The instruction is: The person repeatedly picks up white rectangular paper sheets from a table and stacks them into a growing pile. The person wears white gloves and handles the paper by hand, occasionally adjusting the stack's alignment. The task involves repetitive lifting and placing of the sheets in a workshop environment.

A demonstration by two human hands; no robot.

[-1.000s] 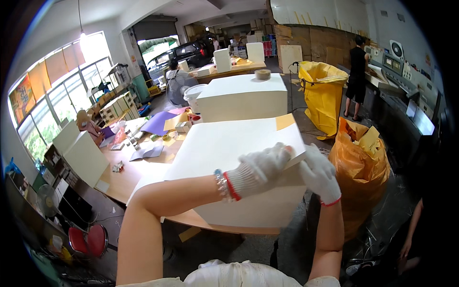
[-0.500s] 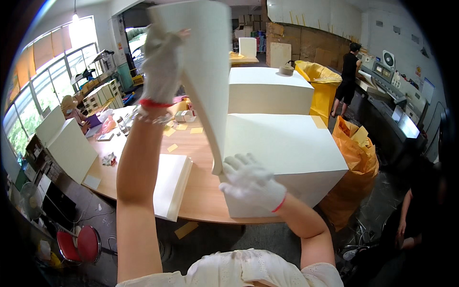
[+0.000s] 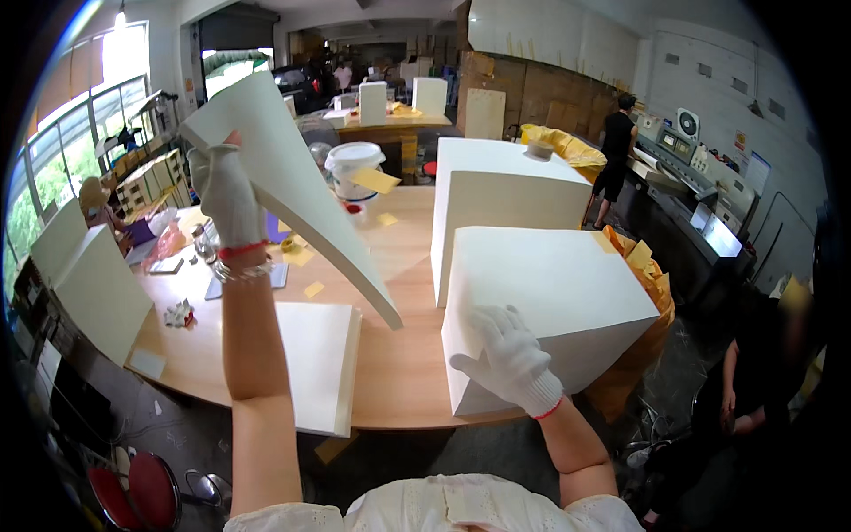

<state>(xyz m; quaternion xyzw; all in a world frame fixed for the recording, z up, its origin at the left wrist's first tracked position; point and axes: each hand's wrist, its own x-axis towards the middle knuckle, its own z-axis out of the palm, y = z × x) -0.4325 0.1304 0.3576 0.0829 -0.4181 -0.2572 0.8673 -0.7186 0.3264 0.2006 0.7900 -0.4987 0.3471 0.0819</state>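
Raised at the left, my left hand [image 3: 229, 197] in a white knit glove is closed on the edge of a thick sheaf of white paper [image 3: 275, 151]. The sheaf tilts, its lower end hanging over the table [image 3: 394, 372]. My right hand [image 3: 512, 359], gloved too, rests with fingers spread on the near left edge of a tall white paper stack [image 3: 558, 275]. A lower pile of white sheets [image 3: 315, 368] lies beneath my left forearm. Behind the tall stack stands another white stack [image 3: 510, 173] with a roll of tape [image 3: 539, 152] on top.
Farther back on the table are a white bucket [image 3: 341, 170] and small yellow paper slips [image 3: 374, 180]. At the left stands another white stack [image 3: 99, 288]. An orange bag [image 3: 654, 275] is beyond the tall stack; a person in black [image 3: 613, 146] stands at a machine.
My left hand has swung the paper sheaf leftward, off the tall stack's left side and into a slant. My right hand has shifted slightly right and down. The view has turned a little.
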